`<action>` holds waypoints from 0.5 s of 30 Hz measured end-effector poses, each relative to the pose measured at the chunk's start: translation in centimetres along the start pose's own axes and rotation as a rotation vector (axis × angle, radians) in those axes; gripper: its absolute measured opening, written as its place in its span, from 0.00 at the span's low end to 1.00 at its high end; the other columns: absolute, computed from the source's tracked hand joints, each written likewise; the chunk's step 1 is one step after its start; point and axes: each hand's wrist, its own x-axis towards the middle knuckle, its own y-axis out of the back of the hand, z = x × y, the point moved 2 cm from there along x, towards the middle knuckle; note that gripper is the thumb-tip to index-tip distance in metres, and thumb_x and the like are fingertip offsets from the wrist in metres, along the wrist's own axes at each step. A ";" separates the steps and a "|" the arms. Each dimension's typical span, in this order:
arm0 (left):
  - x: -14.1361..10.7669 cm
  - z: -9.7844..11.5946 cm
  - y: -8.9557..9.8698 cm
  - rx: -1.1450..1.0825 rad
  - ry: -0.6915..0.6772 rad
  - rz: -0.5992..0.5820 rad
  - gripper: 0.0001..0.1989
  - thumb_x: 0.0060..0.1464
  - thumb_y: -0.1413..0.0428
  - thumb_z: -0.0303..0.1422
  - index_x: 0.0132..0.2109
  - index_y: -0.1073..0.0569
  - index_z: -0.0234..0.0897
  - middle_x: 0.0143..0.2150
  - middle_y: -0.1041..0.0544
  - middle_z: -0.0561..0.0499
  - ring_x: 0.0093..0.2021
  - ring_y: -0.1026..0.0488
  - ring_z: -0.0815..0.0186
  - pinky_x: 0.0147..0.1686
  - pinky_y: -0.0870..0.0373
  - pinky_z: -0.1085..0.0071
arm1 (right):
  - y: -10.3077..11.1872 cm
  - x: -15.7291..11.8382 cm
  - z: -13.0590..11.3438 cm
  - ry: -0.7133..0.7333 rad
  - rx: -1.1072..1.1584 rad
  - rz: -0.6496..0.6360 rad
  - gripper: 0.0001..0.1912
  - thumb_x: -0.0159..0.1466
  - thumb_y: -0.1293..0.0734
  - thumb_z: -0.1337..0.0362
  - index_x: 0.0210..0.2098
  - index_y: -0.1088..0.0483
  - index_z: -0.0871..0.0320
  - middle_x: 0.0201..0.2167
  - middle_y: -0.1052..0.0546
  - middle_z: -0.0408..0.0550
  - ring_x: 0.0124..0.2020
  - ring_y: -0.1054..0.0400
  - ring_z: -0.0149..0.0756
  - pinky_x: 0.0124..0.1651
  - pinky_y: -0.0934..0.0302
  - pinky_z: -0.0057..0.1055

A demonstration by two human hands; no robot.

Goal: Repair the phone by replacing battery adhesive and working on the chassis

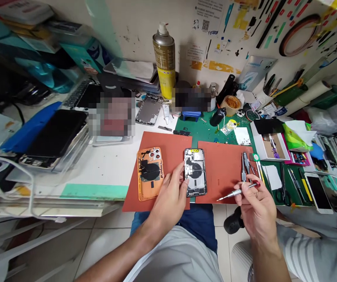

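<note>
An opened phone point(197, 181) lies with its inner parts facing up, a round black coil in its middle. My left hand point(171, 192) holds it along its left edge, fingers at the side and thumb near the lower corner. In my right hand point(255, 201) is a thin silver screwdriver point(233, 194) with a red end, pinched between thumb and fingers. Its tip points left, apart from the phone and to its lower right. Left of the phone, an orange phone back housing point(144, 190) with cameras and a coil rests on a reddish-brown mat point(174, 145).
More screwdrivers point(243, 166) lie above my right hand. Scissors point(283, 188) and a white phone point(318, 192) are farther right. A spray can point(165, 58) stands at the back, and a stack with a black screen point(55, 135) sits left. Another person's striped sleeve point(306, 250) shows at lower right.
</note>
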 end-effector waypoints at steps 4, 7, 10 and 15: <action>-1.5 -0.3 0.0 0.137 -0.062 -0.023 0.26 0.76 0.51 0.40 0.75 0.37 0.44 0.61 0.21 0.39 0.61 0.23 0.51 0.61 0.24 0.51 | -0.1 -0.7 0.2 0.002 -0.009 0.012 0.30 0.56 0.15 0.56 0.53 0.26 0.52 0.34 0.19 0.44 0.27 0.26 0.31 0.27 0.33 0.26; -2.3 -0.4 1.6 0.365 -0.169 0.131 0.25 0.75 0.49 0.41 0.73 0.33 0.39 0.64 0.23 0.36 0.65 0.27 0.46 0.64 0.28 0.47 | 0.2 -1.2 0.5 -0.011 -0.006 0.022 0.29 0.56 0.15 0.57 0.53 0.25 0.52 0.34 0.18 0.45 0.24 0.29 0.29 0.27 0.32 0.26; -2.4 -0.6 3.5 0.722 -0.110 0.398 0.35 0.72 0.46 0.48 0.73 0.34 0.26 0.67 0.30 0.22 0.65 0.32 0.32 0.62 0.31 0.36 | 0.5 -1.7 0.8 -0.015 0.000 0.035 0.31 0.55 0.15 0.57 0.55 0.25 0.52 0.32 0.19 0.45 0.27 0.27 0.33 0.25 0.33 0.25; -1.1 -1.3 3.4 0.924 0.018 0.420 0.38 0.70 0.43 0.43 0.77 0.39 0.25 0.61 0.30 0.20 0.58 0.29 0.32 0.55 0.29 0.36 | 1.1 -2.1 1.4 -0.006 -0.035 0.047 0.33 0.55 0.15 0.57 0.58 0.22 0.50 0.31 0.21 0.44 0.23 0.30 0.32 0.24 0.32 0.29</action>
